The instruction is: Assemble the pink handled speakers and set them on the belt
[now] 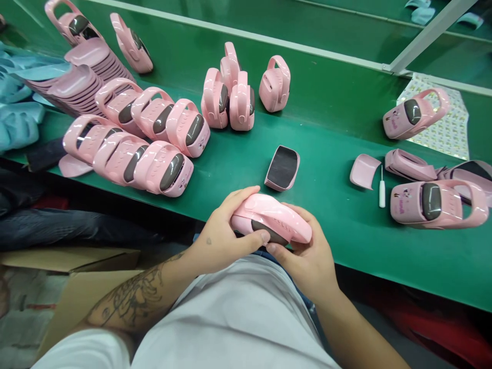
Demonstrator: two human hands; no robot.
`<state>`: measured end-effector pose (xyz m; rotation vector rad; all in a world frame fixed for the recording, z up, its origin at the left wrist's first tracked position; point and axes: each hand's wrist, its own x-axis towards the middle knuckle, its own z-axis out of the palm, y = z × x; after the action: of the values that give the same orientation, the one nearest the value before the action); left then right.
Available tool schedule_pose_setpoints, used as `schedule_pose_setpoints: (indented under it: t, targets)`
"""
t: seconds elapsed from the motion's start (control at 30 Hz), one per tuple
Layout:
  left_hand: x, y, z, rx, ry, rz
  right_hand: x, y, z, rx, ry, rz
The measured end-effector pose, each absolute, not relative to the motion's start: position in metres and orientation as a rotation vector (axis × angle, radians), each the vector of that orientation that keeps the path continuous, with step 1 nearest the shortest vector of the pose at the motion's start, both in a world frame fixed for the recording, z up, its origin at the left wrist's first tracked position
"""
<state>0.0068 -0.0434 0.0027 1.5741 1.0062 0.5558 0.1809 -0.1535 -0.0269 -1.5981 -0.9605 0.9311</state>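
Between my two hands, just in front of the bench edge, is a pink plastic housing with a loop handle and a dark window (265, 212). My left hand (226, 230) wraps its left end, thumb at the dark window. Around the handle end curl the fingers of my right hand (307, 256), with its thumb along the lower side. On the bench beyond them lies a pink-rimmed part with a dark flat face (283, 168). To the right are a curved pink panel (364, 171) and a screwdriver with a white handle (382, 192).
Several pink handled housings (165, 169) stand in rows at the left, beside stacked pink panels (82, 77) and light-blue parts (17, 123). More housings (242, 102) stand at the back. A printed sticker sheet (442, 123) lies at the right, under another housing (413, 115).
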Motion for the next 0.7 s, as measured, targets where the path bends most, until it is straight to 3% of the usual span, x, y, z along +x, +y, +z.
schedule_pose_setpoints:
  t: [0.17, 0.43, 0.7]
  targets:
    - [0.011, -0.050, -0.003, 1.710, 1.102, 0.607, 0.184, -0.158, -0.012, -1.779, -1.458, 0.389]
    - [0.007, -0.049, -0.006, 2.006, 0.943, 0.575, 0.186, -0.147, -0.015, -1.783, -1.468, 0.630]
    - [0.002, -0.044, -0.006, 1.996, 0.857, 0.501, 0.191, -0.145, -0.028, -1.728, -1.443, 0.570]
